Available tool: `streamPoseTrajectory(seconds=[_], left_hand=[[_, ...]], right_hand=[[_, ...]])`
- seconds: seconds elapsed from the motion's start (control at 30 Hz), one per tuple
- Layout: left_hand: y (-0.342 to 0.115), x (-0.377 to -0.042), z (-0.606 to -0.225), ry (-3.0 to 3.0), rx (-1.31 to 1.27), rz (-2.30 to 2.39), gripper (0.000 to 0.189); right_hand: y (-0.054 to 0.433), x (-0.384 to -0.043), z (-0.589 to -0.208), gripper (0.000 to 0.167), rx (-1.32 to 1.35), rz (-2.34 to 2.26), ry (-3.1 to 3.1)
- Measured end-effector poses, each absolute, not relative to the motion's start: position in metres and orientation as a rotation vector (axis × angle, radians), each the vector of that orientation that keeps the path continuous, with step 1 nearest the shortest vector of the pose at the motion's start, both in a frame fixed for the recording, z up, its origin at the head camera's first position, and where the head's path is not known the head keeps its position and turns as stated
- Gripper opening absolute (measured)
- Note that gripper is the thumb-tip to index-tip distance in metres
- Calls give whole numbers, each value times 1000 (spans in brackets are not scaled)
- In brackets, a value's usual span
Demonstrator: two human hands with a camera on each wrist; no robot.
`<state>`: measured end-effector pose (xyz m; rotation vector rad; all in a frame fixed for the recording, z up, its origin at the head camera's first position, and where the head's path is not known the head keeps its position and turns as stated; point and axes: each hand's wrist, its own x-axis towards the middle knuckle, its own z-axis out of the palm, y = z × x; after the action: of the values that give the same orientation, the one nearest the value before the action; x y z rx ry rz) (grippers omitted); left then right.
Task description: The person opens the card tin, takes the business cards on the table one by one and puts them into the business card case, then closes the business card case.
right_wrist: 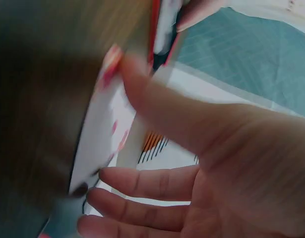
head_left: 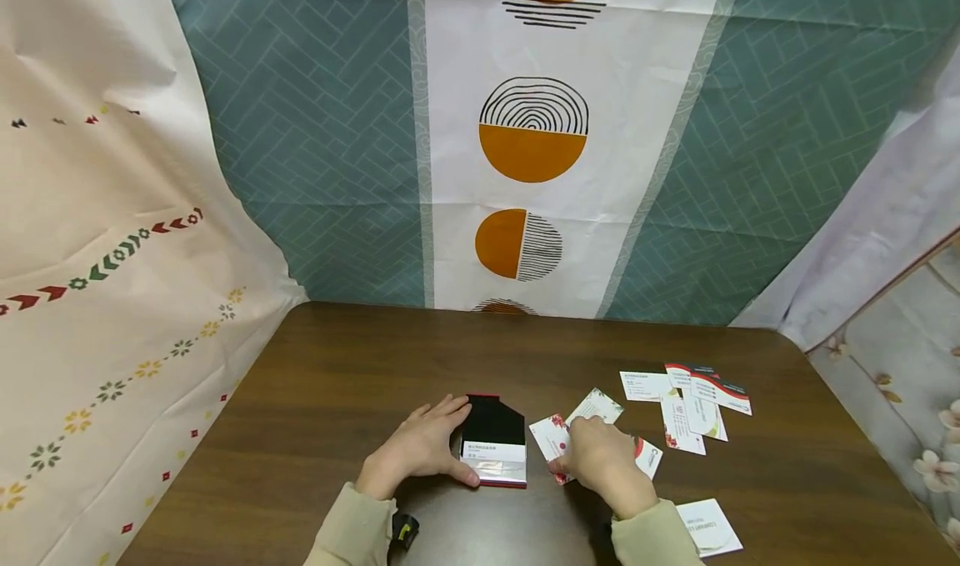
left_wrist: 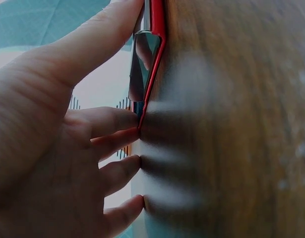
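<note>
A black card case [head_left: 492, 420] with red edges and a shiny metal front part lies on the table, a white printed card [head_left: 492, 452] showing in it. My left hand [head_left: 423, 445] rests along its left side, thumb at the front left corner, fingers stretched out beside it. In the left wrist view, fingertips [left_wrist: 135, 163] touch the tabletop. Right of the case, my right hand [head_left: 600, 458] holds a white business card [head_left: 547, 437] with red flowers, its thumb at the near corner. Another flowered card [head_left: 596, 408] and a red-marked card [head_left: 648, 456] show from behind that hand.
Several overlapping business cards [head_left: 678, 420] lie at the right of the brown wooden table [head_left: 360, 358]. A single white card [head_left: 708, 526] lies by the right sleeve. Patterned cloth [head_left: 322, 132] hangs behind the table and on both sides.
</note>
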<state>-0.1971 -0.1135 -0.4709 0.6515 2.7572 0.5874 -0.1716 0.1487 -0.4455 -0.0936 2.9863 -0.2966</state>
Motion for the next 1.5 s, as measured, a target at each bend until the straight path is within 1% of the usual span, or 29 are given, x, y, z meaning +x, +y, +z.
streamPoseTrajectory(seconds=[0.27,0.43,0.53,0.6,0.77,0.83,0.93,1.17,1.5], left_hand=[[-112,-197,-470,2751,638,590,110],[-112,-196,-470,2747,632,588,110],[-112,-197,-470,2744,629,585,110],[-112,-197,-471,2743,633,589,110],[-113,-196,-471,2749,646,601,110],[-113,-196,-471,2748,641,600,110],[-113,-196,-471,2746,631,599,109],[-113,-197,-471,2760,665,608,109],[-113,-197,-472,2766,673,597,109]], right_hand=[[153,-174,-444,48,-97,-323,2941],[155,-177,-445,57,-98,-358,2924],[157,-178,-446,60,-99,-385,2914],[160,-177,-446,54,-113,-416,2903],[168,-178,-444,23,-180,-535,2863],[171,-179,-442,18,-205,-596,2857],[173,-180,-439,16,-246,-679,2866],[174,-185,-431,19,-279,-807,2867],[165,-198,-424,14,-326,-951,2856]])
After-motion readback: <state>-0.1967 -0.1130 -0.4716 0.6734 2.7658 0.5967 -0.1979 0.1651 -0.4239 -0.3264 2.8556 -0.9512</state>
